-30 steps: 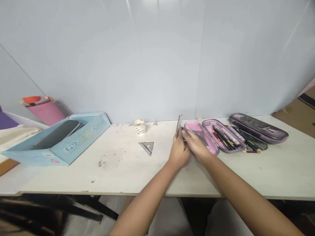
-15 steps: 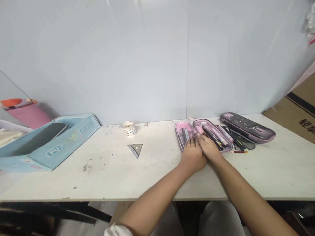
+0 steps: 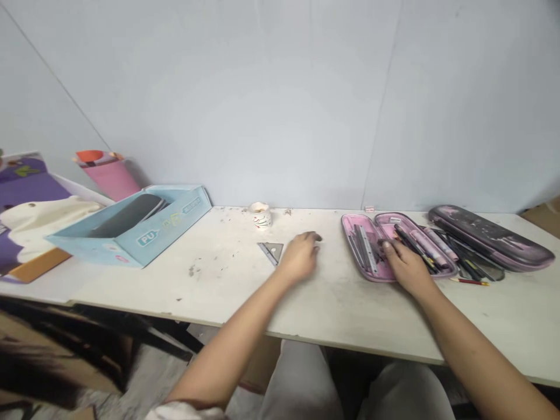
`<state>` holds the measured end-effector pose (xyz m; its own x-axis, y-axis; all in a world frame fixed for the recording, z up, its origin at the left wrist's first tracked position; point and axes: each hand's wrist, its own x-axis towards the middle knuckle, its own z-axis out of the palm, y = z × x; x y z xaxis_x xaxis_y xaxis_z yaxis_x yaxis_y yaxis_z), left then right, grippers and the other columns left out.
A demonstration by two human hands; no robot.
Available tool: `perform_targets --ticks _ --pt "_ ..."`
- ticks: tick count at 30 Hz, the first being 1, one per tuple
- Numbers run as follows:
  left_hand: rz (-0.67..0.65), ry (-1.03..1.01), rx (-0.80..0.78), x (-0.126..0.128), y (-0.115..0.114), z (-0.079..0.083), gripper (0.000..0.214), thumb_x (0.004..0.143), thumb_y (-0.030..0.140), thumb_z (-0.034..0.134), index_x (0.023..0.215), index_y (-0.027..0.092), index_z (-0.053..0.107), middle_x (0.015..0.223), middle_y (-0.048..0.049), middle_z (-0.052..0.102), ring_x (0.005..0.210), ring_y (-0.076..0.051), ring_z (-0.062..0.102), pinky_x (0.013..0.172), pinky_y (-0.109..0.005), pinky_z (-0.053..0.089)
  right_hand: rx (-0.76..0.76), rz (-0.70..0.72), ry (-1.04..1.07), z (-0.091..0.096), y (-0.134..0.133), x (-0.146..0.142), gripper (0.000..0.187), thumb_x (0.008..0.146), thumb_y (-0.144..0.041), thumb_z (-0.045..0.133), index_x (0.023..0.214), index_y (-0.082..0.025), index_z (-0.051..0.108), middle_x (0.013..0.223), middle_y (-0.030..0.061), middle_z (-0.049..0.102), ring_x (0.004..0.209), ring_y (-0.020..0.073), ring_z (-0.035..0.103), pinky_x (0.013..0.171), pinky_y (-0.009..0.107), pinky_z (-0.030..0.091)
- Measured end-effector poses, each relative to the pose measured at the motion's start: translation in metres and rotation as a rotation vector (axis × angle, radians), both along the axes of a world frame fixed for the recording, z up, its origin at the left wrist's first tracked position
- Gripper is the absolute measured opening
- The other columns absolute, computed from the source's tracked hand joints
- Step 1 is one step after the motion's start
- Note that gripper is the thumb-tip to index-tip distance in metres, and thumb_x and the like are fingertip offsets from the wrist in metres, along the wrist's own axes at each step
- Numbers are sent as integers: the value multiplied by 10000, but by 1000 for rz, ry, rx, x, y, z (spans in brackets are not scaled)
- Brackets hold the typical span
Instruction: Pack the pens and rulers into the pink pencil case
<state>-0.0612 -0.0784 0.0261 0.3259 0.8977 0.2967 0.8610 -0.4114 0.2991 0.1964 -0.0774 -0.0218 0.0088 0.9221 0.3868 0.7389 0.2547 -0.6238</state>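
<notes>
An open pencil case [image 3: 345, 220] with pink lining lies on the table. Rulers [image 3: 365, 248] fill its left half; pens and pink markers [image 3: 426, 248] lie in its right half. My right hand [image 3: 409, 268] grips the case at the front, between the halves, thumb inside; some fingers are hidden. My left hand [image 3: 301, 256] is left of the case, above the table, its fingers loosely bent and apart, nothing visible in them. Just left of it, partly covered by it, lies a grey triangular set square [image 3: 270, 251].
A dark pencil case [image 3: 490, 236] lies at the right, beside black pens and a short red pencil [image 3: 468, 281]. A paper cup [image 3: 261, 217] stands near the wall. Further left are a light-blue box [image 3: 144, 239] and a pink roll [image 3: 112, 177]. The table's front edge is close to me.
My left hand has left the pencil case and moved left to beside the set square. My right hand stays at the case. The view has turned left.
</notes>
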Motion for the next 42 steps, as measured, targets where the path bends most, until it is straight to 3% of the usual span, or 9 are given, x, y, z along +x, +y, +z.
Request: perform_targets --ticks 4,7,16,21,25,30,36,38,42 --pt "140 161 -76 -84 3 0 287 796 197 423 1065 199 523 1197 -96 506 1120 -251 447 920 -413 376 95 24 -23 11 0 -22 471 868 -465 284 1028 -142 587 1018 126 637 968 236 567 844 350 409" --pt "96 288 -174 -114 7 -4 317 748 221 496 1064 246 513 1250 -80 452 1200 -283 352 956 -499 301 126 141 -72 23 -2 -58 406 873 -407 310 1014 -141 583 1016 124 632 967 226 559 849 346 402" --pt "73 302 -224 -119 11 -11 309 735 271 523 1039 238 475 1140 -92 457 1142 -269 380 980 -564 215 -21 393 -163 29 0 -166 308 867 -316 377 1041 -144 564 1035 97 614 981 190 531 864 296 375" --pt "33 347 -176 -113 8 -11 232 722 238 531 950 203 506 1125 -111 448 1130 -292 378 976 -590 197 -150 378 -171 23 12 -194 287 857 -288 399 1050 -137 548 1016 101 630 954 180 562 824 270 381" --pt "-55 246 -41 -106 0 -19 240 719 203 548 953 196 495 1168 -100 436 1151 -266 356 994 -520 240 -257 371 -112 18 11 -203 372 822 -269 468 1168 -133 447 978 110 650 889 192 600 753 269 401" --pt "-66 105 142 -86 -14 -20 347 774 198 507 1116 210 448 1255 -107 388 1208 -258 306 1003 -472 257 -193 269 37 23 13 -184 422 798 -177 464 1212 -157 387 914 81 660 882 178 605 760 266 402" --pt "-155 78 190 -33 -11 -4 381 833 191 417 1211 230 400 1287 -97 379 1215 -240 306 1005 -437 275 10 -160 117 37 25 -94 449 800 -278 435 1222 -130 393 923 119 650 852 217 613 719 286 425" --pt "-206 115 161 -10 -5 -2 388 826 174 421 1210 230 405 1288 -97 385 1215 -237 311 1006 -442 274 -27 -250 37 35 25 -65 448 802 -283 425 1207 -91 412 917 151 652 864 241 613 714 301 424" --pt "-299 238 136 35 9 -5 427 807 147 430 1225 235 406 1292 -98 387 1219 -235 306 1022 -463 236 -164 -209 -154 30 18 -23 385 800 -283 439 1118 -77 506 944 174 657 904 244 611 749 300 418"
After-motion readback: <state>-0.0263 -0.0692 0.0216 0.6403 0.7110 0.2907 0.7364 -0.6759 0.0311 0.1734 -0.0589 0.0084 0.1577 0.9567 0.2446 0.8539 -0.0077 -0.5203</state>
